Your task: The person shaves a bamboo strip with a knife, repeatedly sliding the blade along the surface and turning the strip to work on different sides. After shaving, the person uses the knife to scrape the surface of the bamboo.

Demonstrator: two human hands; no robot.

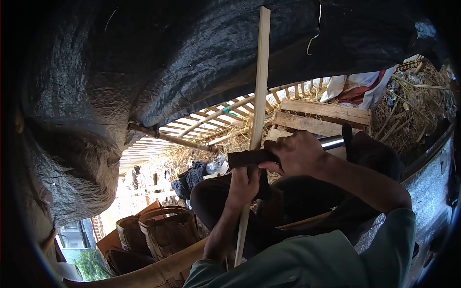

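A long pale bamboo strip (261, 72) runs from near the top of the view down past my lap. My left hand (243, 186) is closed around its lower part, just below a dark, broad knife blade (245, 159). That blade lies across the strip, close above my left fingers. My right hand (301, 152) is closed at the right end of the knife, its thumb pointing toward the strip. The knife's handle is hidden in my right fist. Beneath both hands are my bent, dark-clothed legs (211, 197).
Woven baskets (168, 230) stand lower left behind a thick bamboo pole (177, 261). Dark plastic sheeting (192, 57) hangs overhead. Wooden planks (321, 113) and straw litter (408, 105) lie ahead at right. A bamboo slat fence (192, 126) runs behind. A shiny metal cylinder (332, 142) shows beside my right wrist.
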